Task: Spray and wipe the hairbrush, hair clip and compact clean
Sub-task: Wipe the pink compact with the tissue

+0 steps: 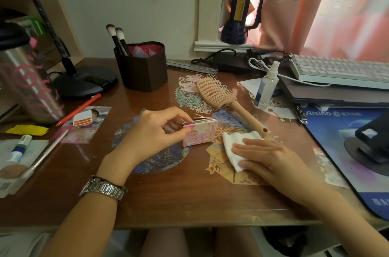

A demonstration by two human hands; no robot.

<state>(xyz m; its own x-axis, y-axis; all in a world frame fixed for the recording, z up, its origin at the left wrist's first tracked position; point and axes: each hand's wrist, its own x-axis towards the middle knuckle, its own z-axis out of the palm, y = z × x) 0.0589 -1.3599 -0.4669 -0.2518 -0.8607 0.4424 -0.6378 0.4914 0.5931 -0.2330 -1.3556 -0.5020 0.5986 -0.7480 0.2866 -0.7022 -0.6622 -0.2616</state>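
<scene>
left hand point(154, 130): curled, and the pink compact point(200, 133) is pinched at its left edge between thumb and fingertips; a metal watch point(105, 187) is worn on the wrist.
right hand point(271, 156): laid flat, fingers straight and close together, pressed down on a white wipe point(233, 143).
compact: seen closed and tilted up on its edge at the centre of the desk point(189, 197), just at 9 o'clock of the wipe.
hair clip point(201, 117): a thin metal clip is glimpsed right behind the compact, at its 12 o'clock; whether the two touch cannot be told.
hairbrush point(219, 93): laid bristles up at 1 o'clock of the compact, handle run down toward 5 o'clock, its end touching or just over the wipe's far corner.
spray bottle point(266, 86): stood upright at 3 o'clock of the brush head, near a white keyboard point(341, 71).
brush holder point(143, 67): a dark cup with two makeup brushes is set at 11 o'clock of the compact.
far left: a steel tumbler point(27, 82) and a lamp base point(84, 82) are seen.
</scene>
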